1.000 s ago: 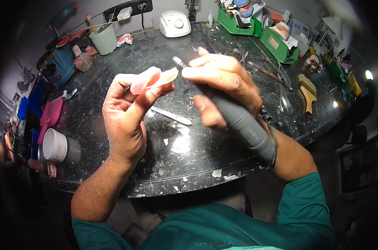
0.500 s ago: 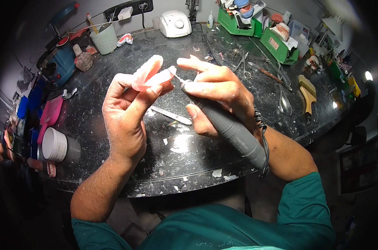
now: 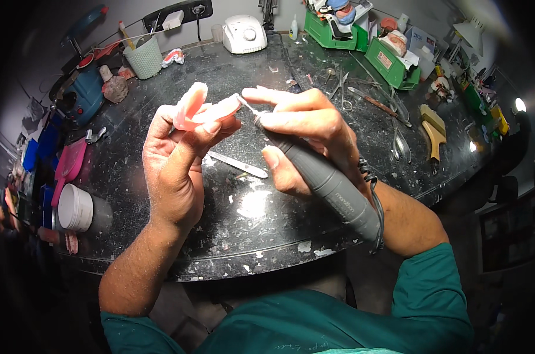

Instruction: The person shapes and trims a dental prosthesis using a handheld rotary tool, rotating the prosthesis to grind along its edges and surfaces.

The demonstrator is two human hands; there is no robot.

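Above the counter, the right hand was curled round a grey handpiece, its tip at a pink denture piece pinched between thumb and fingers of the left hand, and a white dial box stood near the back edge.

Tip of dark handpiece now at pink piece, apart 1 second ago

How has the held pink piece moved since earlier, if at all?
Yes, the pink piece has moved slightly left, judged against the white box with a knob.
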